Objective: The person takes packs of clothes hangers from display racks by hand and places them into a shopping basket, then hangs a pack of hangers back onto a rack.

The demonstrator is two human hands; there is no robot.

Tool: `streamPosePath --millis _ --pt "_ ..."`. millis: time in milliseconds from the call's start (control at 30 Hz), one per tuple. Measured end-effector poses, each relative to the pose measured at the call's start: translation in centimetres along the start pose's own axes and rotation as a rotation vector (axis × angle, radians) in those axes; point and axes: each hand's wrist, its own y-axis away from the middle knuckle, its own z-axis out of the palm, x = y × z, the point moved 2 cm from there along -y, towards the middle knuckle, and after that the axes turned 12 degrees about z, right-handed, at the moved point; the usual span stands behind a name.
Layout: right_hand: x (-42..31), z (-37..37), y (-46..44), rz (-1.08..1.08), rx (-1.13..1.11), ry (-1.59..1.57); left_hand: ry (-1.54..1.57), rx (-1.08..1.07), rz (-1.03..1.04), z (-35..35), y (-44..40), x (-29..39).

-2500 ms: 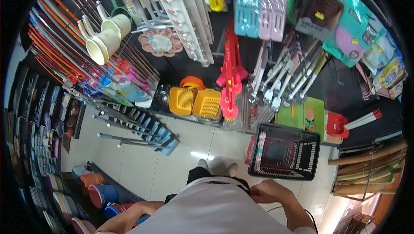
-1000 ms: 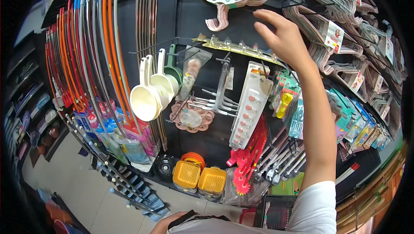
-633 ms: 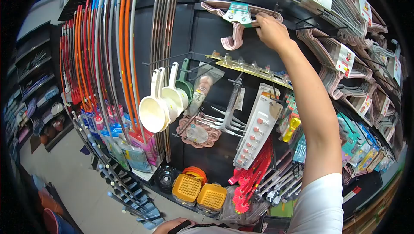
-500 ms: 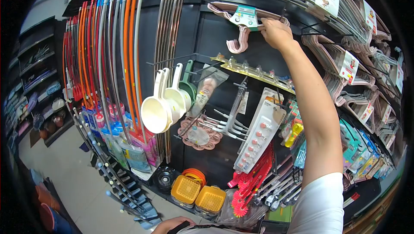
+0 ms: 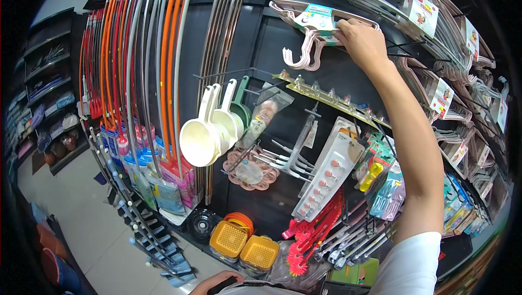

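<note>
My right hand (image 5: 363,42) reaches up to the black display wall, its fingers closed around one side of a bundle of pale pink clothes hangers (image 5: 307,50). Their hooks point downward, and a white and teal card label (image 5: 317,17) wraps the middle of the bundle. At the bottom edge, close to my body, only part of my left hand (image 5: 216,282) shows, beside something black. Its fingers are mostly hidden, so I cannot tell what it holds, if anything.
More hanger bundles (image 5: 429,17) hang at the right on metal prongs. Below are white ladle-like dippers (image 5: 198,140), a card of pink-dotted hooks (image 5: 329,172) and yellow baskets (image 5: 228,239). Long colored poles (image 5: 166,66) stand left, beside a rack of blue-grey brush-like heads (image 5: 174,265).
My right hand and the hanger bundle sit slightly farther right and lower in view. The hanger hooks now look more spread apart. The whole view has shifted a little.
</note>
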Motion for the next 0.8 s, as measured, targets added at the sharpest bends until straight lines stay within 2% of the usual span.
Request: streamPosePath --millis 67,233,300,400,433,467,500,567,667,767,800 --pt "-0.2 -1.8 0.6 -0.057 0.135 -0.075 0.034 0.002 -0.002 0.0 0.2 0.2" --pt "-1.1 -8.0 2.0 0.010 0.113 -0.125 0.056 -0.017 0.053 0.2 0.7 -0.1" --pt "-1.5 -10.2 3.2 0.009 0.125 -0.167 0.057 0.051 0.058 0.7 0.7 3.0" --pt "-2.7 -13.5 6.2 -0.044 0.148 -0.289 0.038 0.107 0.115 0.3 -0.5 3.8" --pt "-3.4 -14.2 7.4 -0.007 0.058 -0.425 0.033 0.169 0.149 1.1 -0.4 8.0" --pt "-4.1 -15.1 8.6 0.030 -0.032 -0.560 0.019 0.165 0.290 0.7 -1.3 8.6" --pt "-5.1 -16.0 9.9 0.087 -0.169 -0.664 -0.104 0.261 0.192 1.3 -0.8 14.1" --pt "-6.8 -16.8 12.7 0.157 -0.364 -0.899 -0.026 0.272 0.311 0.4 -1.8 18.1" --pt "-9.6 -16.5 17.7 0.183 -0.703 -1.203 0.263 0.235 0.774 -0.3 -2.9 25.3" --pt "-13.5 -16.9 23.5 0.477 -1.329 -1.548 0.386 0.345 1.014 -0.4 -2.1 31.5" --pt "-14.3 -16.5 25.5 0.561 -1.509 -1.565 0.500 0.357 1.066 -0.9 -2.0 31.5"
